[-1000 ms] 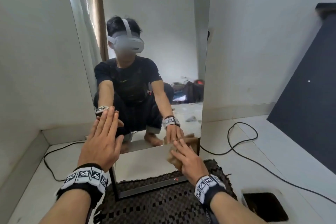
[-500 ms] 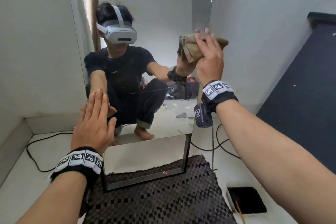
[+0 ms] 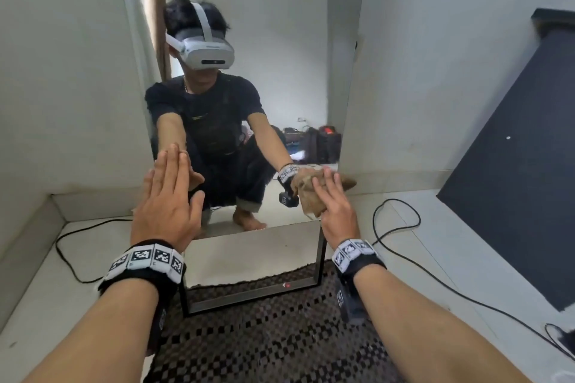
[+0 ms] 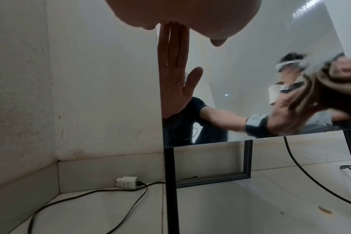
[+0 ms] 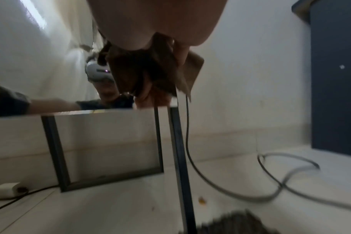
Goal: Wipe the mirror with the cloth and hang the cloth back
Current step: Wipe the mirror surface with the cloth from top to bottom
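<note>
A tall mirror (image 3: 280,96) in a dark frame stands in a white corner and reflects me squatting before it. My left hand (image 3: 169,193) lies flat, fingers straight and together, against the glass at its left edge; the left wrist view shows the palm (image 4: 190,12) and its reflection. My right hand (image 3: 334,199) grips a bunched brown cloth (image 3: 309,196) and presses it on the glass near the lower right edge. In the right wrist view the cloth (image 5: 150,68) hangs crumpled under my palm (image 5: 160,19), its corner past the frame edge.
A dark woven mat (image 3: 273,339) lies under the mirror's foot. A black cable (image 3: 401,227) loops over the white floor to the right. A white charger (image 4: 125,182) with its cord sits by the left wall. A dark board (image 3: 513,196) leans at the right.
My right hand swept the cloth from the mirror's bottom up to the upper right edge, then back down to the lower right. My left hand stayed flat on the left edge.
</note>
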